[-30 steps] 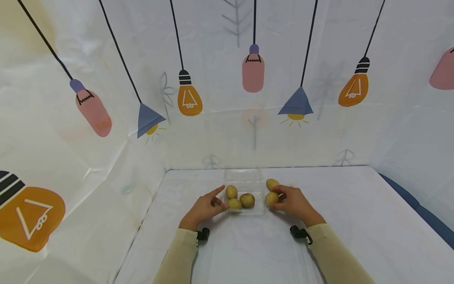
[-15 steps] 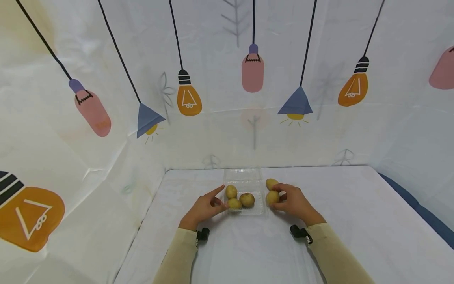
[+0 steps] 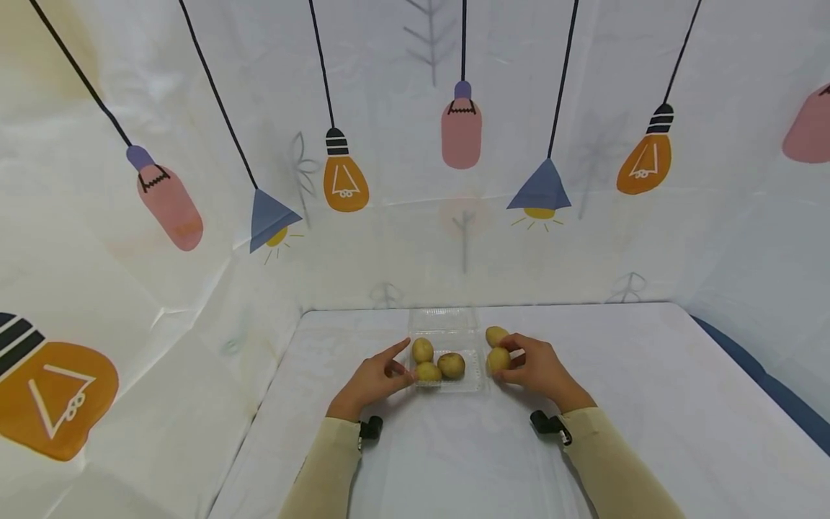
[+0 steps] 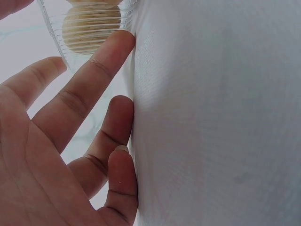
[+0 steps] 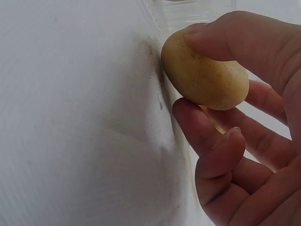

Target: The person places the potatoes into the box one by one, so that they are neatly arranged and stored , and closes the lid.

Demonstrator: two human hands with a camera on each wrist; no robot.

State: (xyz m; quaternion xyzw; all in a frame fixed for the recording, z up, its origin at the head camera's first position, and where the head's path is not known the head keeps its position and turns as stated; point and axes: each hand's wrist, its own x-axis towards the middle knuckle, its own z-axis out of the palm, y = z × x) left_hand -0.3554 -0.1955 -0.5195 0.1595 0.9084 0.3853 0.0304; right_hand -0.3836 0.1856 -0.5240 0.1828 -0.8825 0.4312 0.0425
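Yellow potato [image 5: 207,79], just nudged, seems secure: my right hand [image 3: 538,369] pinches it at the clamshell's [image 3: 454,343] three o'clock; left hand [image 3: 369,382] loose at eight.

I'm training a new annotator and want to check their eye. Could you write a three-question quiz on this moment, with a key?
1. How many potatoes sit in the clear container?

2. True or false: the right hand pinches a single potato beside the container.

3. How is the container's lid?
A) Shut over the potatoes
B) Open, on the side away from the person
C) Open, on the side nearest the person

Key: 1. Three. 2. True. 3. B.
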